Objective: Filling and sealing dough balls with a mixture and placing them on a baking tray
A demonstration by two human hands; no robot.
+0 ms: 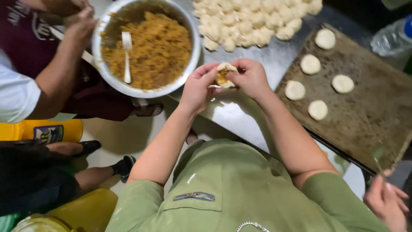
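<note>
My left hand (198,86) and my right hand (251,77) meet over the steel table (234,116), both pinching one piece of pale dough (224,74) with orange-brown filling showing in its middle. The dough is cupped between the fingertips of both hands, its edges folded up. Just left of my hands stands a metal bowl (194,51) of crumbly orange-brown filling with a white fork (127,56) stuck in it.
A pile of several raw dough balls (253,19) lies at the table's far side. A dark baking tray (365,116) at right carries several flat filled rounds (310,64). Another person's hand (79,25) is at the bowl's left; a third hand (386,202) shows bottom right. A plastic bottle (392,38) lies top right.
</note>
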